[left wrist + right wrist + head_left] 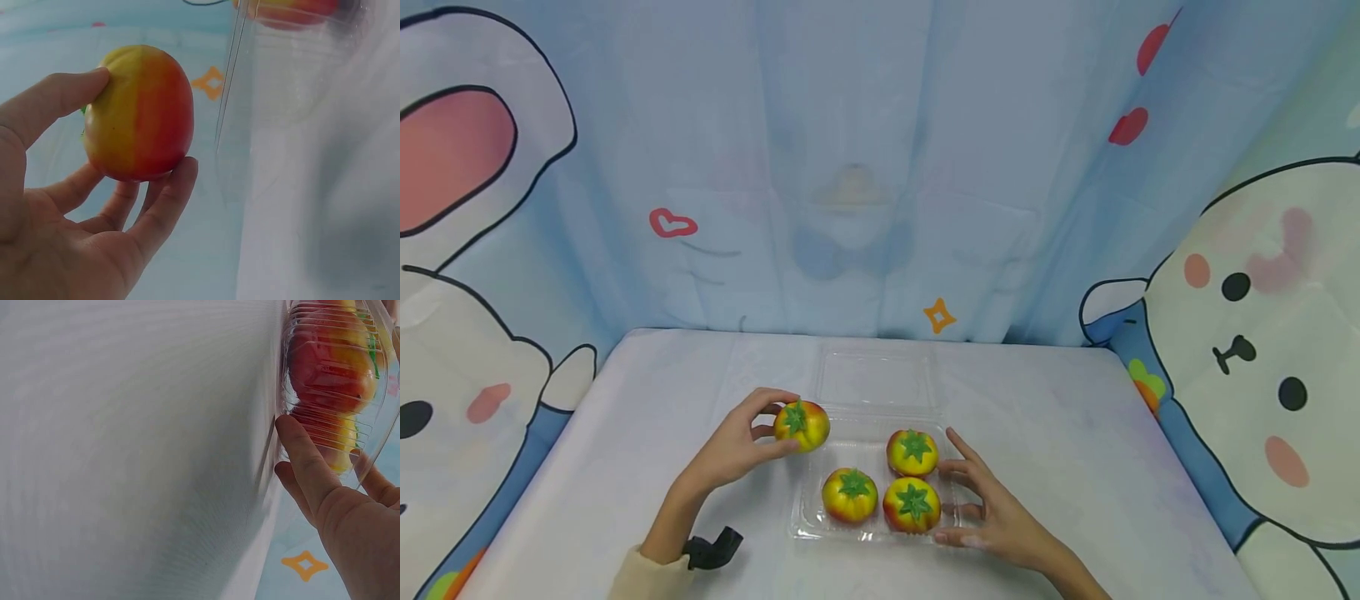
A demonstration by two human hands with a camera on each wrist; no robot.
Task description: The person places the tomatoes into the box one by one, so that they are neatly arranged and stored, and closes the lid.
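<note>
Leaving wide room along the left of the white table (632,417), from the slanting edge in to the cream sleeve (651,577) and the black object (713,550) beside it. Gripping a yellow-and-red fruit (803,426) in the left hand (736,450), between curved thumb and fingertips, at the back left corner of the clear tray (857,444). Cannot tell from above how high over the rim. Laid back behind the tray with the clear lid (876,377), almost to the table's far edge and the curtain (850,92), so with little room beyond. Holding, inside the tray, a front left fruit (849,497), with a gap behind it, then a back right fruit (912,452) close behind a front right fruit (912,505). Resting loosely at the tray's right edge with the right hand (996,504), fingers spread wide, and with broad table beyond. Showing green leaf tops in the head view; in the left wrist view, showing instead the gripped fruit's red side and rounded base. Revealing, from the right wrist, ribbed tray walls with fruit behind and fingertips low beside them.
</note>
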